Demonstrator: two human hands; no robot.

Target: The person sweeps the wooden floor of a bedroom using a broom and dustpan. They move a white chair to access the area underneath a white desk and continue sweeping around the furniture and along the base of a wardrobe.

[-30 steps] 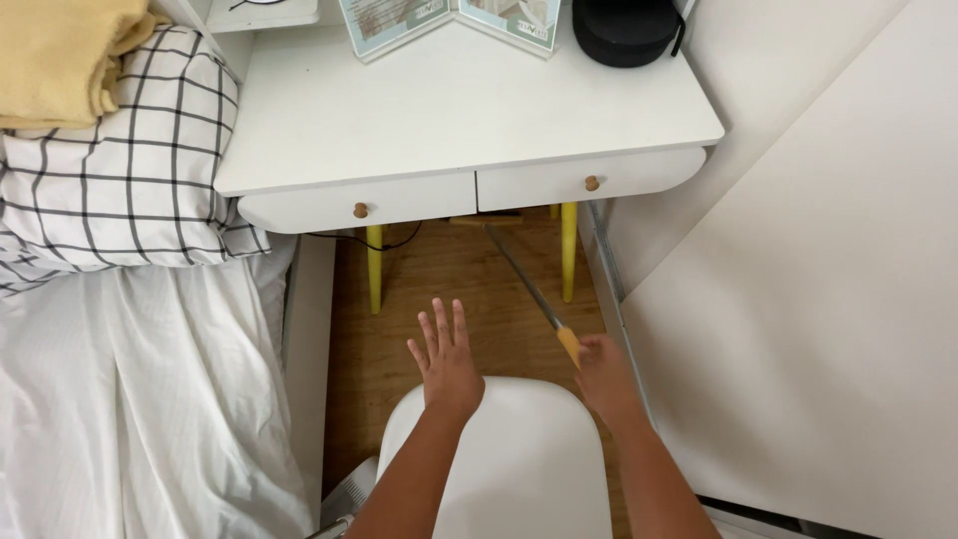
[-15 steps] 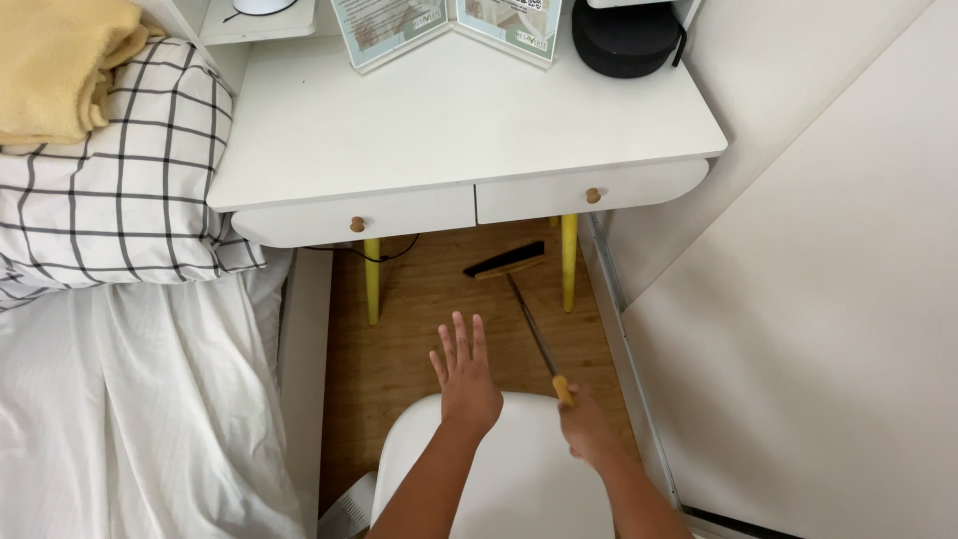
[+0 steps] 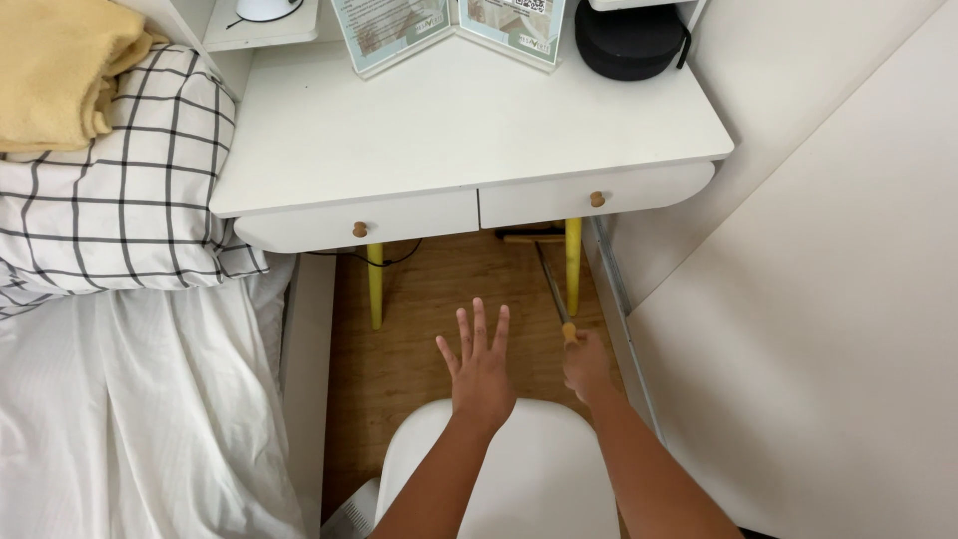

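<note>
Yellow-tipped broom handle [image 3: 552,287] sits gripped in your right hand [image 3: 587,364] to reach under the desk [image 3: 449,130], left hand [image 3: 481,364] spread for balance.

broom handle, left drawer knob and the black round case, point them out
broom handle [image 3: 552,289], head view, middle of the thin shaft
left drawer knob [image 3: 359,230], head view, its round wooden face
black round case [image 3: 629,40], head view, its top
</note>
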